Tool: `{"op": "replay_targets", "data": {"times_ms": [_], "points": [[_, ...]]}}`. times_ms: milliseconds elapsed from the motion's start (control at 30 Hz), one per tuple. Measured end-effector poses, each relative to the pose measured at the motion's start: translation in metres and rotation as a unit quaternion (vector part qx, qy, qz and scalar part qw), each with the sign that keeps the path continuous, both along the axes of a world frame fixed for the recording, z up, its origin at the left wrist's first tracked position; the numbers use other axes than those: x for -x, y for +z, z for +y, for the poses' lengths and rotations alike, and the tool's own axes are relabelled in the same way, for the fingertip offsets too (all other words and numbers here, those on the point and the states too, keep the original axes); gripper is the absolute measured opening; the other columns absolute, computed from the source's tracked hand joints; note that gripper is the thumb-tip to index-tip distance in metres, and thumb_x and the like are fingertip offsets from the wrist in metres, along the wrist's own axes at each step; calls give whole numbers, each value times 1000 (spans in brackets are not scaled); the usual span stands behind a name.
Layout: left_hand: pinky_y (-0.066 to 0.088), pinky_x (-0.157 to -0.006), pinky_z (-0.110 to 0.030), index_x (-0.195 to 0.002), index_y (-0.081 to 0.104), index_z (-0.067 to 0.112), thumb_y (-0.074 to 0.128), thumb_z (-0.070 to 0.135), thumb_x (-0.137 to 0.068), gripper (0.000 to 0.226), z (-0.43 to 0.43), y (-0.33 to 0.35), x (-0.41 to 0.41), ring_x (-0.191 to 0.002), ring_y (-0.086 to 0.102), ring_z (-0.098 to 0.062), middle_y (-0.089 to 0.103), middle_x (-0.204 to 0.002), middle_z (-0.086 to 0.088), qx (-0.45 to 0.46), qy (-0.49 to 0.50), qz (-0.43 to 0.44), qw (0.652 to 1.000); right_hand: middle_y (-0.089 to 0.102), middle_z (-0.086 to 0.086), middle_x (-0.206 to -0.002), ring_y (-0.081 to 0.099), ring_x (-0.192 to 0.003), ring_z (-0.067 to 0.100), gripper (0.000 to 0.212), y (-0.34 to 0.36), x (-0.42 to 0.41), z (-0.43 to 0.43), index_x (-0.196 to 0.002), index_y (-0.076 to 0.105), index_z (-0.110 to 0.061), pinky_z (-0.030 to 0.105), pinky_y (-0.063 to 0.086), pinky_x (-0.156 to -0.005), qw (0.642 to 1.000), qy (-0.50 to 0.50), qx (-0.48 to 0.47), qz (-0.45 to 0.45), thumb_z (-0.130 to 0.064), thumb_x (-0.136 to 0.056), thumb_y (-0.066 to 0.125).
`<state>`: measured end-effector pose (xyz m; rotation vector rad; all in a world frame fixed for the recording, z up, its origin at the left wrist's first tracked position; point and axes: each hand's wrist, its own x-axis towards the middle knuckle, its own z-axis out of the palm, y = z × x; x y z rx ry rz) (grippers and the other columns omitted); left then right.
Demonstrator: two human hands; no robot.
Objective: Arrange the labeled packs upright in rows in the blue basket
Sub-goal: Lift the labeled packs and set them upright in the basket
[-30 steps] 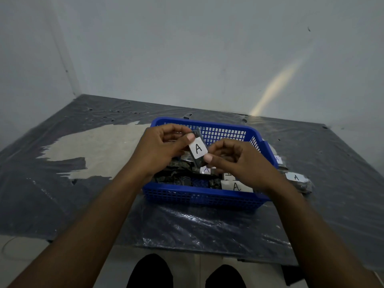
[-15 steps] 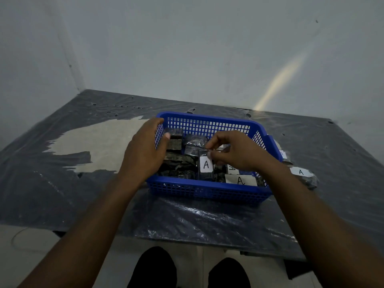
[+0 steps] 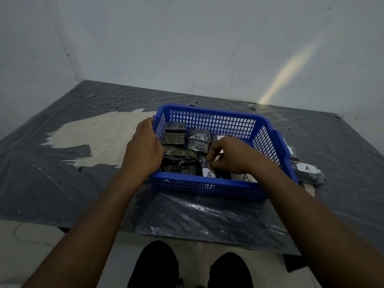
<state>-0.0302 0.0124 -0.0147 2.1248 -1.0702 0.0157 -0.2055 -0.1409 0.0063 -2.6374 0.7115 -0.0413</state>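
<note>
A blue basket (image 3: pixel 209 119) stands on the plastic-covered table, holding several dark packs (image 3: pixel 176 138) in rows. My right hand (image 3: pixel 232 155) is inside the basket, its fingertips pinching the top of a pack with a white "A" label (image 3: pixel 208 173) near the front wall. Beside it lies another "A" labeled pack (image 3: pixel 246 177). My left hand (image 3: pixel 144 149) rests on the basket's left rim, gripping that side.
Outside the basket on the right lie more packs, one with an "A" label (image 3: pixel 307 169). The table (image 3: pixel 62 163) is covered in dark plastic sheet with a pale bare patch at left. White walls stand behind and left. My knees show below the table's edge.
The labeled pack went down from above the basket into its front row, carried by my right hand. My left hand let go of it and moved to the basket's left rim.
</note>
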Motion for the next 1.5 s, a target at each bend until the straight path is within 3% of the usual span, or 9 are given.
{"op": "replay_targets", "data": {"times_ms": [100, 167, 367, 500, 733, 933, 1100, 1233, 1500], "points": [[45, -90, -37, -146, 35, 10, 47, 3, -94, 53, 0, 1, 0, -118, 54, -30, 46, -143, -13, 0, 1, 8, 1000, 75, -4, -93, 64, -74, 2, 10, 1, -2, 2, -94, 77, -12, 20, 57, -72, 1000, 1, 22, 14, -13, -85, 73], [46, -95, -40, -147, 35, 10, 47, 2, -94, 55, 0, 2, 0, -121, 53, -30, 45, -144, -13, 1, 3, 11, 1000, 75, 0, -92, 68, -82, 11, 12, 1, -3, 2, -95, 77, -12, 28, 58, -80, 999, -4, 28, 37, -14, -84, 74], [47, -100, -43, -147, 34, 10, 44, 2, -96, 53, 2, 2, 0, -123, 52, -30, 45, -145, -11, 6, 1, 15, 1000, 70, -10, -82, 62, -76, 1, 11, 1, -3, -5, -95, 80, -17, 7, 39, -60, 1000, -15, 7, 14, -19, -84, 78], [46, -103, -44, -149, 33, 11, 43, 3, -96, 54, 2, 2, 1, -126, 50, -29, 44, -147, -11, 9, 4, 23, 1000, 69, -16, -75, 64, -73, -1, 8, 5, -2, -11, -91, 81, -17, 13, 47, -66, 998, -33, -47, -5, -15, -85, 77], [44, -103, -42, -149, 33, 11, 42, 3, -97, 54, 2, 1, 1, -126, 50, -28, 44, -148, -10, 18, 9, 28, 999, 74, -11, -84, 68, -79, 1, 9, 4, 0, -15, -93, 80, -17, 21, 54, -79, 997, -18, -69, 30, -16, -85, 76], [45, -105, -42, -150, 33, 12, 42, 3, -97, 54, 2, 1, 2, -127, 50, -27, 44, -148, -9, 21, 10, 30, 999, 76, -7, -83, 64, -69, -4, 13, -2, -1, -10, -89, 82, -18, 7, 48, -66, 1000, -3, 1, 22, -15, -77, 84], [45, -104, -42, -150, 32, 11, 42, 5, -98, 53, 2, 1, 1, -127, 49, -27, 44, -148, -10, 21, 7, 27, 999, 76, -10, -78, 68, -67, -4, 7, 2, -7, 2, -86, 81, -19, 10, 54, -64, 998, 36, -12, -49, -16, -80, 82], [45, -102, -40, -150, 32, 11, 41, 4, -98, 53, 3, 1, 2, -127, 49, -27, 44, -148, -9, 26, 7, 29, 999, 77, -9, -90, 66, -73, -3, 27, -1, -18, 19, -103, 79, -22, 7, 49, -65, 995, 98, -13, -17, -30, -78, 84], [47, -101, -44, -149, 33, 11, 42, 4, -98, 53, 3, 0, 1, -125, 51, -27, 45, -147, -10, 25, 3, 29, 999, 75, -2, -109, 56, -77, 1, 48, 1, -24, 21, -124, 71, -24, 17, 44, -73, 989, 127, 60, 41, -22, -78, 84]]}}
